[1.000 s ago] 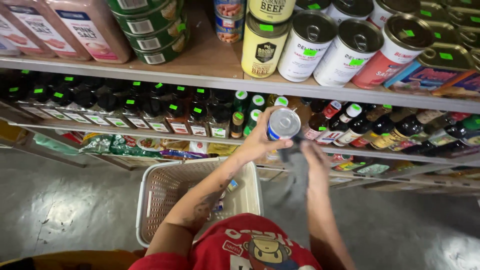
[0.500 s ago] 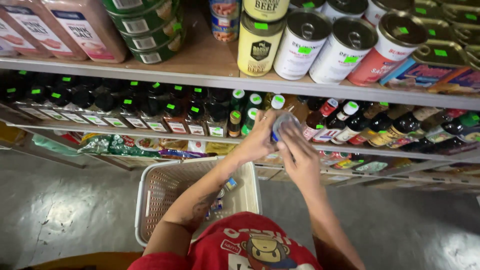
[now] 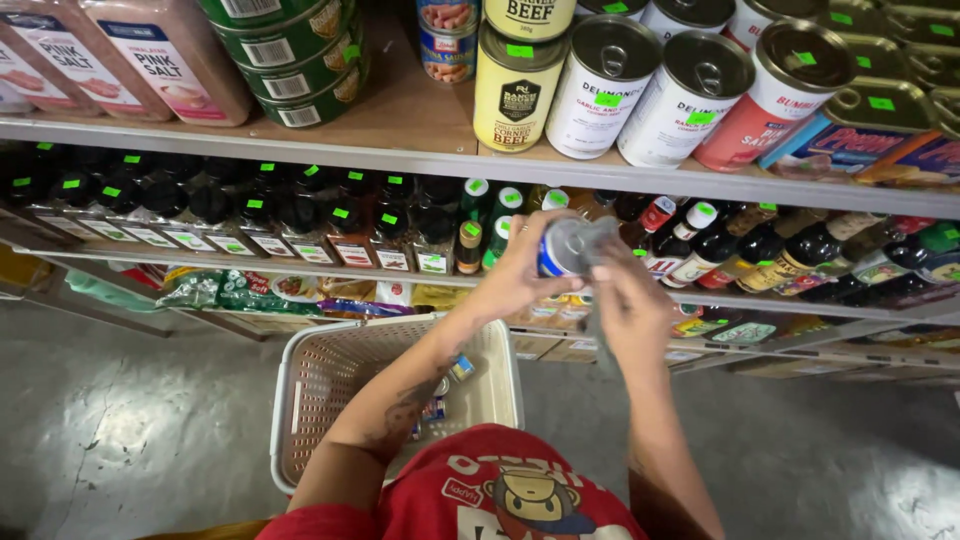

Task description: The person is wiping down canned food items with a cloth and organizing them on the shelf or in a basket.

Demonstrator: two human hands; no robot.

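While the left hand wraps around the small tin can, holding it up in front of the middle shelf w/ its silver top tilted toward the camera, the right hand is closed on a grey cloth pressed vs. the can's top and side; the cloth's tail hangs down below the fingers. So both hands are gripping: left on the can, right on the cloth. To wipe it well, I'd judge the left grip should stay low on the body, so the lid, rim and pull-tab area stay reachable, and the can should be turned a bit at a time instead of rubbing one spot. Cloth prob. works best bunched under the fingertips, going round the rim groove where dust sits, then down the label side w/ light pressure so the paper doesn't scuff. Risk: can is held above the beige plastic basket, which has a few small items in it, and just in front of the row of dark sauce bottles, so elbows need to stay in and the grip firm. Bigger cans stand on the top shelf, well apart from the hands.
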